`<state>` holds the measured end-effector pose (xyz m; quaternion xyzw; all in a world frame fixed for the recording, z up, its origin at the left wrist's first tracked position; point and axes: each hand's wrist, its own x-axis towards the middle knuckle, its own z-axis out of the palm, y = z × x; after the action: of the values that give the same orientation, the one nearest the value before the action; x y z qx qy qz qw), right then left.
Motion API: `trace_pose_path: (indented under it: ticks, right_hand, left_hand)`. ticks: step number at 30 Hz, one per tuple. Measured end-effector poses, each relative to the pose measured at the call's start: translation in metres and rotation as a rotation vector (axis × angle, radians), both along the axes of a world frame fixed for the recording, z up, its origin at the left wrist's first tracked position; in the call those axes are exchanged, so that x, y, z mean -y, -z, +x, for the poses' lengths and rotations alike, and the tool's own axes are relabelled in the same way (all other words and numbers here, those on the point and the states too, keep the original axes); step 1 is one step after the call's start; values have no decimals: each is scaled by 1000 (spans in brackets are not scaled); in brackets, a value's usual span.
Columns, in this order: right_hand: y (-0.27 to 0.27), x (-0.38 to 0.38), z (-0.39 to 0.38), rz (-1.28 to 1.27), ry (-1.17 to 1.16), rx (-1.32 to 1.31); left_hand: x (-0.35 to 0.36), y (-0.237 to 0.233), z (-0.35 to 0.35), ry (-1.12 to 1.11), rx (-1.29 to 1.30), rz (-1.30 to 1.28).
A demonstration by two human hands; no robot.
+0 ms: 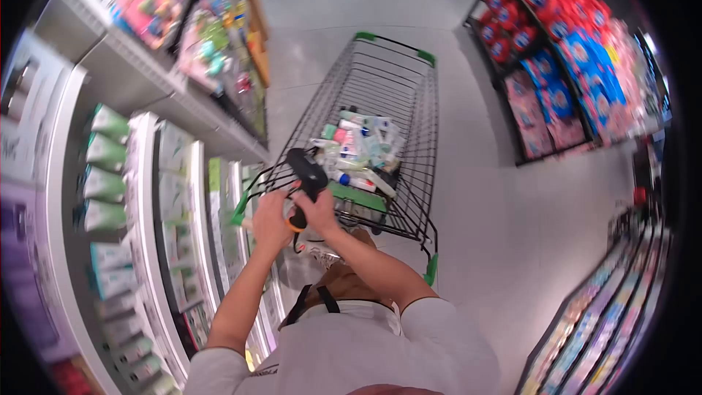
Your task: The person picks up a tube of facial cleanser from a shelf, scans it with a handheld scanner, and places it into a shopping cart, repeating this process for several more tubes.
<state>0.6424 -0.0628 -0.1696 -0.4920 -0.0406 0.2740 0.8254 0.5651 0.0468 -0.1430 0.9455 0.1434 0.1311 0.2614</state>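
Note:
A black handheld barcode scanner (310, 175) with an orange part at its lower end is held up over the cart's handle end. My right hand (319, 213) is closed around the scanner's grip from the right. From the left, my left hand (272, 221) has its fingers curled against the same grip; part of them is hidden. Beyond both hands stands a wire shopping cart (425, 128) with green corner pieces. Inside its basket lies a pile of mixed bottles, tubes and packs (358, 148), mostly white, green and pink.
Along the left runs shelving (66, 139) with green-and-white pouches (107, 152) and other packs. A black rack (545, 80) of red, blue and pink packages stands at the right. Lower right is a display (599, 314) with rows of small goods. Grey floor (482, 249) shows between.

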Motion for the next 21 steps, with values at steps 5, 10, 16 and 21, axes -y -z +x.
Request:
trace_pose_path:
  ticks: [5,10,16,21]
  right_hand:
    - [0,-5,-6,-65,83,89]
    - [17,-5,-6,-87,46,148]
    - [15,-5,-10,-13,-5,82]
    - [47,-7,-22,-134,-65,366]
  left_hand:
    - [-8,15,-13,-48,65,13]
    - [-4,15,-25,-128,122,-36]
    - [-1,19,-45,-193,221,-26]
    - [-2,30,-81,-66,164,127]
